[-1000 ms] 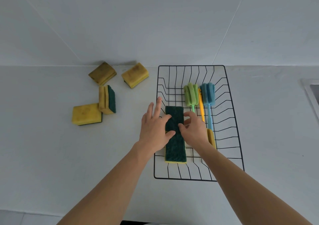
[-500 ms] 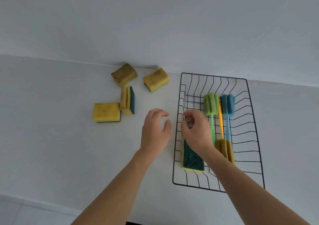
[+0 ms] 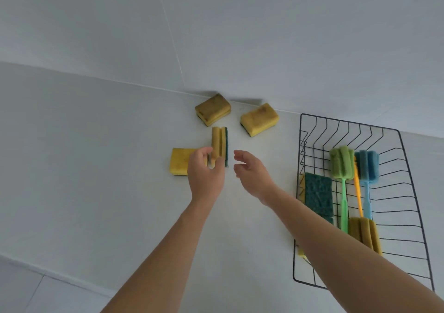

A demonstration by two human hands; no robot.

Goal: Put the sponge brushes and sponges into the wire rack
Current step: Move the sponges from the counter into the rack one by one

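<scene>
The black wire rack sits at the right and holds a green sponge brush, a blue sponge brush, an orange-handled brush with a yellow head, and a green-topped sponge lying flat. Several yellow sponges lie on the counter: a flat one, one standing on edge, and two by the wall. My left hand is open, its fingers around the near end of the standing sponge. My right hand is open just right of that sponge, holding nothing.
The white counter meets a white wall just behind the two far sponges. The counter's front edge runs along the lower left. My right forearm crosses over the rack's near left corner.
Both hands left the rack and moved left to the sponge standing on edge. The green-topped sponge stays flat in the rack. The camera view swung left.
</scene>
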